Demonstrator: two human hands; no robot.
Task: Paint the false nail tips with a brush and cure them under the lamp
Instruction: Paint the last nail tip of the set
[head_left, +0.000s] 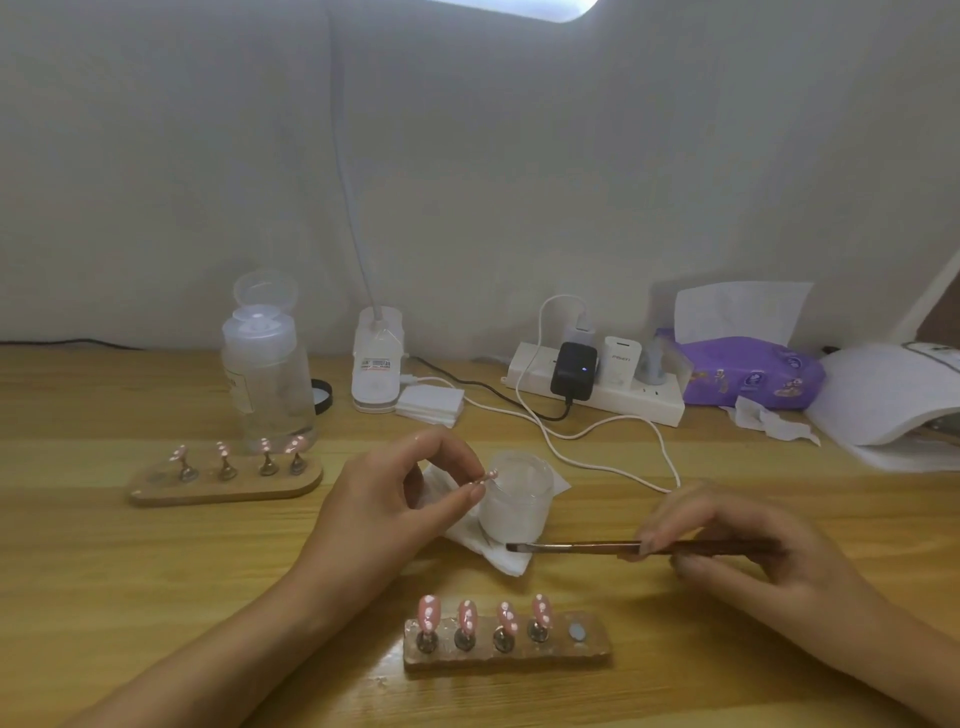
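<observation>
Thumb and forefinger of my left hand (395, 499) pinch one nail tip (485, 477) at the left rim of the jar (514, 499), held up, I judge, for a steadier stroke; my right hand (727, 545) curls round the brush (571, 546), bristles low by the jar's foot. Four painted tips (485, 613) wait on the holder (506, 657) nearer me than the jar; the lamp (893, 395) sits far right of it

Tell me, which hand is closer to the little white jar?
The left hand. Its fingers pinch a nail tip right beside the white jar. The right hand is farther off to the jar's right, holding the brush.
</observation>
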